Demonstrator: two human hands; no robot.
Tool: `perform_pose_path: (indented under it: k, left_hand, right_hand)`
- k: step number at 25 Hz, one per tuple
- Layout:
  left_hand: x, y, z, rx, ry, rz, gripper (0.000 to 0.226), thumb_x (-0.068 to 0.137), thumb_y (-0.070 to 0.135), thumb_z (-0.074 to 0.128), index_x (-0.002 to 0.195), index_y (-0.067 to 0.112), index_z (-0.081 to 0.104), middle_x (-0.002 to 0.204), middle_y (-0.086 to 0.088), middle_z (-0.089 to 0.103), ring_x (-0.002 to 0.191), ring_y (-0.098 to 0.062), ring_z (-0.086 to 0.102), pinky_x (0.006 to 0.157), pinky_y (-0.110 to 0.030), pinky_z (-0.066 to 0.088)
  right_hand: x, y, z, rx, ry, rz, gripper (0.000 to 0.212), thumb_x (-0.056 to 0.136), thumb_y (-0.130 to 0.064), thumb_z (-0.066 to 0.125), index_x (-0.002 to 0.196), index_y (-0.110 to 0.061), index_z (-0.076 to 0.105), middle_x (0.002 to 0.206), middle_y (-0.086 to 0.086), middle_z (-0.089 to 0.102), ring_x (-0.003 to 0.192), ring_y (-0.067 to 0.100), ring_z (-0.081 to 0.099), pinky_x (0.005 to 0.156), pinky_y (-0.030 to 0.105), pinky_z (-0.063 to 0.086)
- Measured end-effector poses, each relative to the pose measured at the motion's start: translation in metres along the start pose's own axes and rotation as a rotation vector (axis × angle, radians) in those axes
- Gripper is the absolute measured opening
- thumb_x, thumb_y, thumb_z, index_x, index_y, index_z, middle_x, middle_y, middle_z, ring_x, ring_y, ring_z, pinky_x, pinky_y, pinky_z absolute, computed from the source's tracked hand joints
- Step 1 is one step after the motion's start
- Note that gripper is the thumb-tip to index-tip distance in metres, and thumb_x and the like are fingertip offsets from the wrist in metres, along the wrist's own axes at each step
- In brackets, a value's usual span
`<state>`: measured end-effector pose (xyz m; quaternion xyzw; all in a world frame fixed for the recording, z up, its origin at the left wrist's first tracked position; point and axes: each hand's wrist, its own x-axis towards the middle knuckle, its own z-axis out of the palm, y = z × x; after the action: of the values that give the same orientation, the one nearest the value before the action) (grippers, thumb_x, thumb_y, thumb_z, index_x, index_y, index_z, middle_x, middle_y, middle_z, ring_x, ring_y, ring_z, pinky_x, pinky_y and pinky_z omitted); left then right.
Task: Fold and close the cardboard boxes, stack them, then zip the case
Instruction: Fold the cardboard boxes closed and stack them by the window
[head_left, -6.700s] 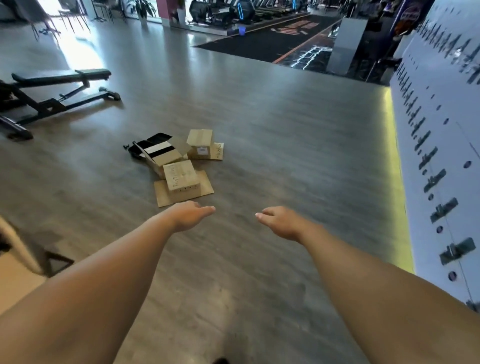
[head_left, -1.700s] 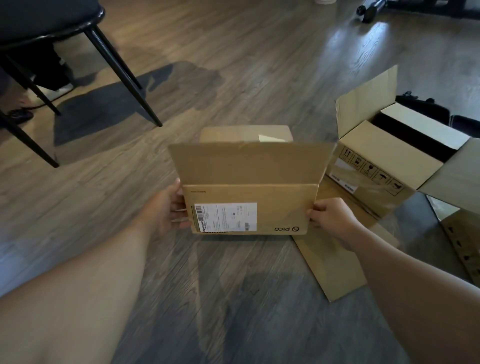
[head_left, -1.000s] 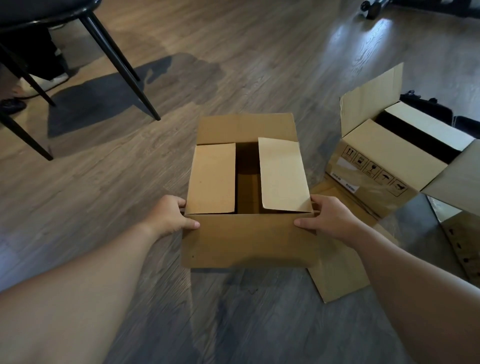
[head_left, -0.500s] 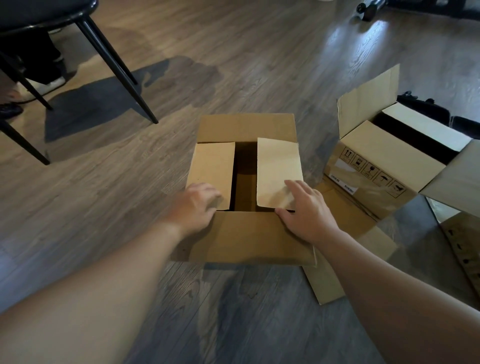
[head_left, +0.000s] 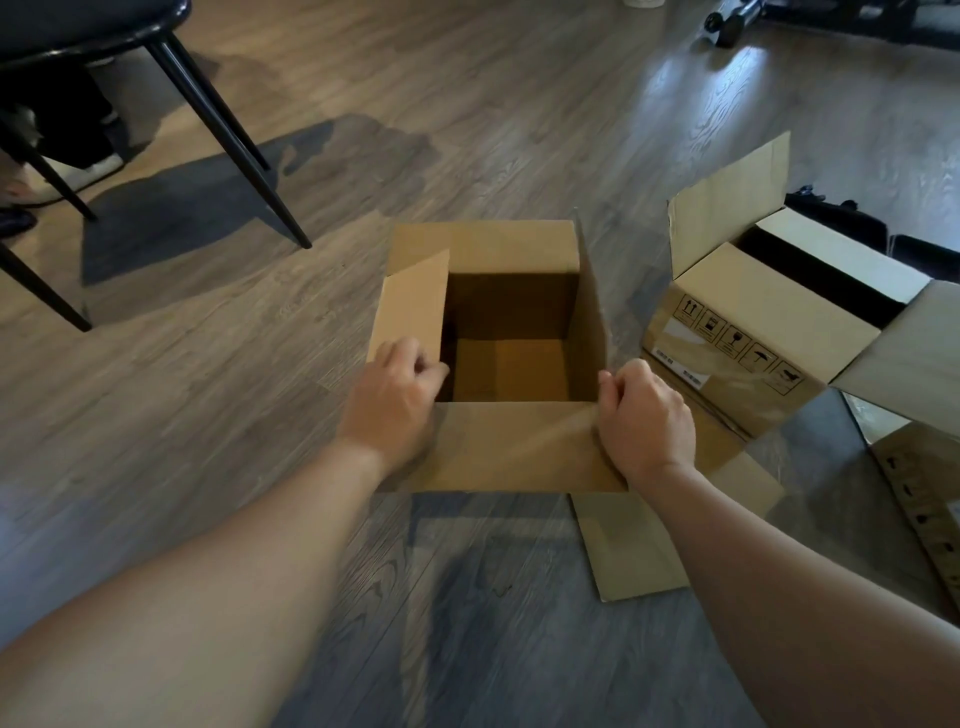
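Box in hand: open cardboard box (head_left: 498, 447) on the wood floor (head_left: 208, 415), centre of view; interior looks empty.
Left hand (head_left: 389, 400): at 9 o'clock of the opening, fingers curled over the near end of the left side flap (head_left: 413, 306) — it grips that flap, which leans inward over the opening.
Right hand (head_left: 644, 415): at 3 o'clock, fingers curled on the near end of the right side flap (head_left: 589, 306), which stands nearly upright, seen edge-on.
Other flaps: near flap (head_left: 519, 447) lies outward toward 6 o'clock; far flap (head_left: 483, 244) lies outward at 12 o'clock.
Arm pose: both forearms reach forward and converge on the box, wrists low over the near flap, backs of hands up.
Step in hand (judgement): folding the two side flaps in first.
How to do it well: press both side flaps down flat together and hold them level; then bring the near and far flaps over so the seam meets squarely — do not crush the creases.
Second box (head_left: 769, 332): at 3 o'clock, flaps up, not yet closed.
Case (head_left: 831, 218): dark, partly hidden behind the second box at 2 o'clock; zip not visible.
Progress: early; nothing closed or stacked.
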<state>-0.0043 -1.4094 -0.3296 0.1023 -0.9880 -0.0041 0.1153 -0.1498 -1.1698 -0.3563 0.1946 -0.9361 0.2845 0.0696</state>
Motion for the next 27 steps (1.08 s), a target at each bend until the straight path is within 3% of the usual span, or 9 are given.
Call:
perform_pose_path:
  k: [3,8,10,12,15,18,21,24,27]
  left_hand:
    - [-0.002,-0.002,-0.007,-0.052,0.030,-0.081,0.029,0.089,-0.005,0.059,0.116,0.000,0.068,0.089,-0.015,0.067,0.071,-0.032,0.064,0.058,-0.038,0.053]
    - [-0.024,-0.013,0.002,-0.156,-0.070,-0.263,0.051,0.100,0.014,0.047,0.148,0.001,0.040,0.124,-0.019,0.066,0.092,-0.033,0.070,0.070,-0.042,0.059]
    - [-0.028,-0.016,0.005,-0.185,-0.089,-0.344,0.061,0.100,0.017,0.048,0.154,0.001,0.024,0.139,-0.023,0.055,0.110,-0.035,0.065,0.080,-0.043,0.058]
    - [-0.028,-0.019,0.008,-0.199,-0.095,-0.430,0.070,0.099,0.019,0.050,0.156,0.002,0.012,0.157,-0.021,0.032,0.133,-0.035,0.049,0.095,-0.045,0.051]
    - [-0.028,-0.022,0.013,-0.027,-0.167,-0.455,0.070,0.097,0.027,0.050,0.156,0.006,0.018,0.163,-0.013,0.021,0.143,-0.032,0.032,0.105,-0.046,0.042]
    - [-0.026,-0.024,0.013,0.164,-0.215,-0.492,0.058,0.095,0.037,0.042,0.147,0.009,0.040,0.158,-0.011,0.032,0.136,-0.031,0.032,0.104,-0.046,0.036]
    - [-0.020,-0.025,0.015,0.178,-0.351,-0.532,0.052,0.097,0.046,0.031,0.136,0.019,0.051,0.157,-0.013,0.029,0.139,-0.034,0.024,0.105,-0.054,0.027]
    - [-0.021,-0.030,0.023,-0.033,-0.477,-0.571,0.051,0.101,0.053,0.023,0.147,0.036,0.038,0.164,-0.016,0.012,0.148,-0.039,0.012,0.113,-0.059,0.019]
    - [-0.025,-0.036,0.026,-0.275,-0.500,-0.606,0.048,0.102,0.054,0.029,0.145,0.037,0.040,0.165,-0.017,0.005,0.150,-0.040,0.006,0.117,-0.061,0.021]
  right_hand:
    - [0.007,-0.002,-0.001,0.070,0.011,0.283,0.042,0.101,-0.037,0.049,0.063,-0.021,0.058,0.058,-0.004,0.058,0.052,0.013,0.057,0.046,0.022,0.033]
    - [0.015,-0.014,0.002,0.427,0.052,0.660,0.043,0.097,-0.035,0.053,0.063,-0.017,0.071,0.065,0.003,0.070,0.061,0.021,0.070,0.060,0.036,0.059]
    - [0.012,-0.019,0.006,0.427,0.062,0.600,0.035,0.099,-0.032,0.054,0.073,-0.021,0.075,0.071,0.001,0.071,0.071,0.021,0.071,0.071,0.037,0.060]
    - [0.009,-0.022,0.009,0.405,0.071,0.514,0.024,0.099,-0.027,0.054,0.107,-0.023,0.076,0.096,0.000,0.075,0.093,0.023,0.071,0.085,0.036,0.057]
    - [0.008,-0.018,0.015,0.267,-0.112,0.308,0.051,0.098,-0.021,0.053,0.149,-0.024,0.047,0.132,0.002,0.064,0.122,0.026,0.058,0.089,0.035,0.048]
    - [0.006,-0.016,0.019,-0.070,-0.194,0.094,0.048,0.095,-0.030,0.048,0.143,-0.024,0.045,0.137,-0.001,0.058,0.127,0.029,0.039,0.086,0.040,0.041]
    - [0.003,-0.014,0.022,-0.351,-0.266,0.062,0.043,0.096,-0.044,0.037,0.133,-0.029,0.053,0.158,-0.007,0.038,0.142,0.037,0.016,0.104,0.052,0.027]
    - [0.002,-0.011,0.027,-0.357,-0.398,0.190,0.048,0.095,-0.056,0.026,0.132,-0.041,0.052,0.168,-0.006,0.010,0.148,0.045,-0.002,0.112,0.064,0.011]
    - [0.008,-0.005,0.027,-0.341,-0.440,0.239,0.050,0.092,-0.064,0.023,0.128,-0.047,0.053,0.163,0.003,0.024,0.147,0.047,0.008,0.111,0.065,0.012]
